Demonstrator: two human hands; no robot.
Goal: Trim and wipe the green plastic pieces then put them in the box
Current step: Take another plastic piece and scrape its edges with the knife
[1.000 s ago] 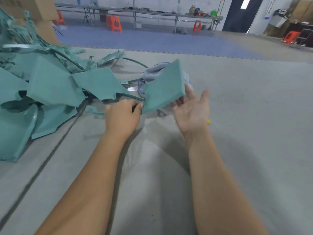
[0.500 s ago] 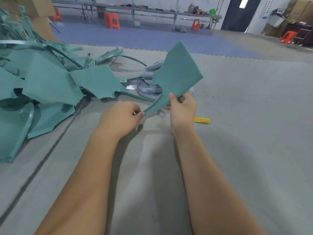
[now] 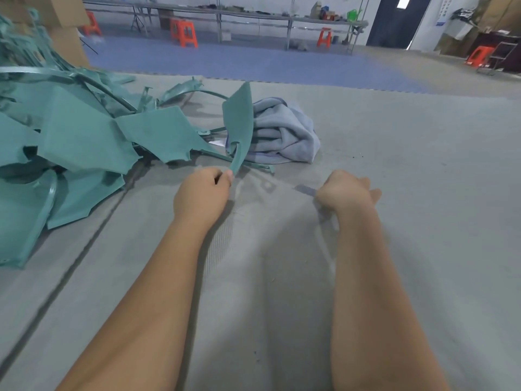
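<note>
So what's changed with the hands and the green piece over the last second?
The right hand let go of the green piece, moved right and now grips a thin grey tool, apparently a blade. The left hand alone pinches the piece's bottom tip, and the piece has swung upright, edge-on. The green pile and the cloth stayed put.
</note>
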